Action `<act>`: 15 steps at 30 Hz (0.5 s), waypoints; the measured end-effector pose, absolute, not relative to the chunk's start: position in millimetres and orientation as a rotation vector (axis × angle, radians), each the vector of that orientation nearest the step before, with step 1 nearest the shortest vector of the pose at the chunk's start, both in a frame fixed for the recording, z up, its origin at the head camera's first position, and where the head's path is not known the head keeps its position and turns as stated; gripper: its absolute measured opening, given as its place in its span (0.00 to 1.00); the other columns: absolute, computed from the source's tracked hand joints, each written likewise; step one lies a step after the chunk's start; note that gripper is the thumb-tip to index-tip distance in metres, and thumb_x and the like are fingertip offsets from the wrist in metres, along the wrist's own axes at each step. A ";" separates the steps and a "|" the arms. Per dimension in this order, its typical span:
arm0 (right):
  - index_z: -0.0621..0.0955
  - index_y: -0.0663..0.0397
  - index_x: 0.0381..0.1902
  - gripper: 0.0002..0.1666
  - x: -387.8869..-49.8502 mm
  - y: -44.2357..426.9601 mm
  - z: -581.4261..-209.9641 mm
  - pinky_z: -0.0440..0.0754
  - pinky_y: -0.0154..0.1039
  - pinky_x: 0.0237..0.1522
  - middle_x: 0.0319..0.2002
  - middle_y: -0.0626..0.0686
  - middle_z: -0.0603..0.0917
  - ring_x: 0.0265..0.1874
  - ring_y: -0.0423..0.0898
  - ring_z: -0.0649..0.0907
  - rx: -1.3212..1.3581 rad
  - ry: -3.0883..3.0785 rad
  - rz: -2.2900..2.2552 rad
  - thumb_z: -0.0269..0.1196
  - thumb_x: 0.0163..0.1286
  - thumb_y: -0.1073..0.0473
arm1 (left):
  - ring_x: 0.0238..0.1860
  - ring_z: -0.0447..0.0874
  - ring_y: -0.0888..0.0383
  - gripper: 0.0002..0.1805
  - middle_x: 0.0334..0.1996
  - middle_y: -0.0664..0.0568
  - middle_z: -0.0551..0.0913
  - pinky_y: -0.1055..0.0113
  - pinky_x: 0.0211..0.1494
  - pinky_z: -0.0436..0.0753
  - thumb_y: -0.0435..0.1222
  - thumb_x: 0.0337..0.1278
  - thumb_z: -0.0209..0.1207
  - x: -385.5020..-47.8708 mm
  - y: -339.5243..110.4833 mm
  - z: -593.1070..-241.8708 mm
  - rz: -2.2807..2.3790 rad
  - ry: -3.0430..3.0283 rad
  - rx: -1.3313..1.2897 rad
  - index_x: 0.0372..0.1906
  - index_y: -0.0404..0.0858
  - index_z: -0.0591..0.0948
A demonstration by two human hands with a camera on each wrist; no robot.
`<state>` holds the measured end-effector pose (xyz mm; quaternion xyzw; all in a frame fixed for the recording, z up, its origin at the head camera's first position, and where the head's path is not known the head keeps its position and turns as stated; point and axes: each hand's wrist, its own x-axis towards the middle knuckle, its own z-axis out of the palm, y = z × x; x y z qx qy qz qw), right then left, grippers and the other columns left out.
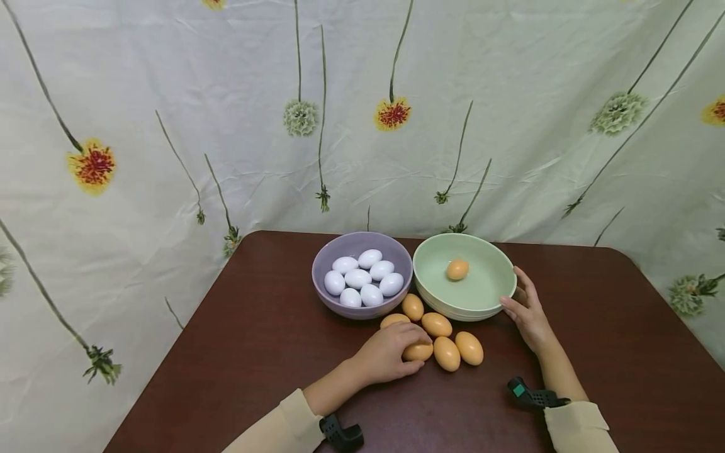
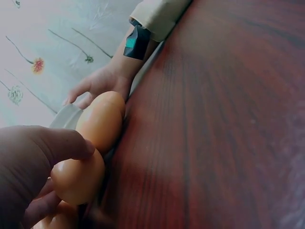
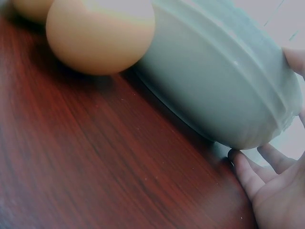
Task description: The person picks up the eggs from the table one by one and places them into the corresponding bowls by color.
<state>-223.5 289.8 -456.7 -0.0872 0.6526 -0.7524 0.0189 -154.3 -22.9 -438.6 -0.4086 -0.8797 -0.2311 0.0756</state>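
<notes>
Among several brown eggs on the table, my left hand (image 1: 387, 352) holds one brown egg (image 1: 418, 352) between thumb and fingers. The left wrist view shows the thumb across that egg (image 2: 78, 179), with another egg (image 2: 101, 121) right beside it. A green bowl (image 1: 461, 308) stands behind the loose eggs, with a single brown egg (image 1: 457, 270) inside. My right hand (image 1: 529, 314) grips the bowl's right side, thumb near the rim. In the right wrist view, fingertips (image 3: 243, 167) reach low on the bowl's outer wall (image 3: 205, 90).
A purple bowl (image 1: 323, 296) holding several white eggs touches or nearly touches the green bowl's left side. Loose brown eggs (image 1: 447, 353) lie in front of both bowls on the dark wooden table (image 1: 255, 352). Behind the table hangs a flower-patterned cloth (image 1: 249, 82).
</notes>
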 end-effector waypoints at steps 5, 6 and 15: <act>0.47 0.42 0.78 0.45 -222.9 289.8 -456.7 0.73 0.26 0.49 0.70 0.65 0.47 0.55 0.39 0.68 -0.275 2.030 -2.346 0.56 0.72 0.64 | 0.53 0.77 0.61 0.17 0.48 0.56 0.82 0.69 0.58 0.72 0.39 0.52 0.68 -155.0 -23.7 -443.1 -0.699 -2.634 -1.219 0.49 0.42 0.83; 0.48 0.42 0.78 0.45 -222.8 289.7 -456.6 0.73 0.26 0.49 0.70 0.64 0.47 0.55 0.39 0.68 -0.276 2.030 -2.348 0.56 0.72 0.64 | 0.53 0.77 0.61 0.18 0.48 0.56 0.82 0.68 0.58 0.72 0.39 0.52 0.68 -155.0 -23.9 -443.5 -0.703 -2.641 -1.210 0.50 0.43 0.83; 0.47 0.43 0.78 0.45 -222.7 289.0 -455.1 0.73 0.26 0.49 0.71 0.67 0.45 0.55 0.40 0.67 -0.279 2.016 -2.351 0.56 0.72 0.65 | 0.55 0.76 0.62 0.20 0.49 0.56 0.82 0.69 0.59 0.71 0.40 0.53 0.68 -154.8 -25.3 -446.9 -0.748 -2.704 -1.176 0.53 0.42 0.82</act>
